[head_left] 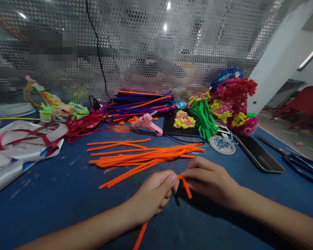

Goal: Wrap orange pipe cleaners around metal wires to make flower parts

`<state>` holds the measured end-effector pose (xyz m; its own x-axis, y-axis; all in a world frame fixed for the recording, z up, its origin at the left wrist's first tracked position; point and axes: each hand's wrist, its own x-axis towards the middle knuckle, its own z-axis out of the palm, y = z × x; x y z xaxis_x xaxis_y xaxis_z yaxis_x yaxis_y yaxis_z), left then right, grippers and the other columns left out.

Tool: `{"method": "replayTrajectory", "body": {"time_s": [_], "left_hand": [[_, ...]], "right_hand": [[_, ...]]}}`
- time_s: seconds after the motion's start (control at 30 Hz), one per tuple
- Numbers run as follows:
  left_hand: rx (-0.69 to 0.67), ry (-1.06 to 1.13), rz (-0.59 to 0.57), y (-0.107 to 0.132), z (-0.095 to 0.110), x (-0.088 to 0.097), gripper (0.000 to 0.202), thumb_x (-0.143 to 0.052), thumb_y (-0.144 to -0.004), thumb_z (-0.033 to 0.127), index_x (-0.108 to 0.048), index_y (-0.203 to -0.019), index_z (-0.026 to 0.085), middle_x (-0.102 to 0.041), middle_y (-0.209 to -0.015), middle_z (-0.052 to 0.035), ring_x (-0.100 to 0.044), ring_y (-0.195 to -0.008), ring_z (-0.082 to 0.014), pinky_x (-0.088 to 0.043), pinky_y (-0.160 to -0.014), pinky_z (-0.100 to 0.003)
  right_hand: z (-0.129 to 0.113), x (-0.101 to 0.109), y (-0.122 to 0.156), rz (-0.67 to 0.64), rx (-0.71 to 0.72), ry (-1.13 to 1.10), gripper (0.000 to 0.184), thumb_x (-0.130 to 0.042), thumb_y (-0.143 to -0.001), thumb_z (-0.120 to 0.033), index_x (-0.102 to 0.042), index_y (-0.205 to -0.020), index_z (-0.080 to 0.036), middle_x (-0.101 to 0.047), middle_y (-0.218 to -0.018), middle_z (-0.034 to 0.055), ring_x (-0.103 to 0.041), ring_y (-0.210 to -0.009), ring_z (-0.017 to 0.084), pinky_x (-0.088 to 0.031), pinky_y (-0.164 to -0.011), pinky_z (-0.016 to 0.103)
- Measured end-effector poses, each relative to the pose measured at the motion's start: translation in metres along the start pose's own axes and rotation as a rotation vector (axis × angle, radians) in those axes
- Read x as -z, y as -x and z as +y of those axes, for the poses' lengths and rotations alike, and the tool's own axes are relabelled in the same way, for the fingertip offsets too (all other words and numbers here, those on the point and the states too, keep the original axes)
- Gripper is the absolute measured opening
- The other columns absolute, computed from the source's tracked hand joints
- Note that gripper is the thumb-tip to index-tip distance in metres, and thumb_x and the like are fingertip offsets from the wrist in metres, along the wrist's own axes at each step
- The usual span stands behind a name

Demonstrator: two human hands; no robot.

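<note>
My left hand (156, 194) is closed around an orange pipe cleaner (185, 187), thumb on top. Its short end bends downward past the thumb, and a twisted-looking length hangs out below the fist toward the bottom edge. Close beside it, my right hand (211, 180) has its fingers closed at the bend of the same pipe cleaner; the fingertips are partly hidden. Just beyond both hands lies a loose pile of orange pipe cleaners (135, 159), with thin bare wires showing at its right end. A few pieces at the pile's far left look twisted.
Behind the pile are a pink glue gun (147, 124), yellow and pink flowers (184, 119), green stems (203, 118) and a bundle of pipe cleaners (143, 104). To the right lie a bead dish (222, 144), a phone (261, 154) and scissors (302, 166). Ribbons (78, 126) spread left.
</note>
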<state>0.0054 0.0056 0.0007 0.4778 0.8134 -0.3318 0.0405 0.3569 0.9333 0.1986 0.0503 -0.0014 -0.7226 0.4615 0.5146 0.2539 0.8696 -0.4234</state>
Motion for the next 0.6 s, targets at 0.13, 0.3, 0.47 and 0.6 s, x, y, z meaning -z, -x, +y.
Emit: {"method": "replayTrajectory", "body": {"time_s": [0.13, 0.3, 0.47, 0.6], "left_hand": [[-0.048, -0.082, 0.008, 0.001, 0.001, 0.0, 0.032, -0.035, -0.089, 0.045, -0.039, -0.07, 0.019, -0.024, -0.047, 0.0113, -0.017, -0.034, -0.0041, -0.014, -0.032, -0.014], [-0.123, -0.218, 0.038, 0.002, 0.001, -0.002, 0.032, -0.033, -0.09, 0.041, -0.04, -0.068, 0.018, -0.029, -0.049, 0.0096, -0.023, -0.037, -0.0043, -0.019, -0.037, -0.015], [-0.121, -0.331, 0.039, 0.003, 0.002, -0.002, 0.032, -0.032, -0.09, 0.04, -0.041, -0.068, 0.018, -0.031, -0.049, 0.0088, -0.026, -0.039, -0.0051, -0.02, -0.038, -0.017], [-0.13, -0.33, 0.057, 0.002, 0.002, -0.001, 0.032, -0.033, -0.089, 0.04, -0.041, -0.067, 0.018, -0.031, -0.049, 0.0086, -0.026, -0.039, -0.0053, -0.02, -0.038, -0.017]], "right_hand": [[-0.001, 0.007, -0.006, -0.054, -0.186, -0.25, 0.015, -0.053, -0.087, -0.026, -0.065, -0.09, -0.018, -0.056, -0.08, 0.0031, -0.052, -0.074, 0.011, -0.042, -0.065, 0.022], [-0.002, 0.003, -0.013, -0.111, -0.583, -0.598, 0.035, -0.055, -0.082, -0.043, -0.059, -0.064, -0.014, -0.048, -0.061, -0.002, -0.044, -0.054, 0.007, -0.035, -0.05, 0.02], [-0.005, -0.009, -0.01, 0.096, -0.771, -0.816, 0.032, -0.069, -0.07, -0.041, -0.05, -0.081, -0.018, -0.044, -0.059, -0.0075, -0.037, -0.046, 0.004, -0.03, -0.042, 0.016], [-0.005, -0.009, -0.004, 0.177, -0.512, -0.52, 0.023, -0.064, -0.078, -0.029, -0.055, -0.098, -0.021, -0.053, -0.07, -0.0033, -0.048, -0.06, 0.008, -0.041, -0.055, 0.019]]}}
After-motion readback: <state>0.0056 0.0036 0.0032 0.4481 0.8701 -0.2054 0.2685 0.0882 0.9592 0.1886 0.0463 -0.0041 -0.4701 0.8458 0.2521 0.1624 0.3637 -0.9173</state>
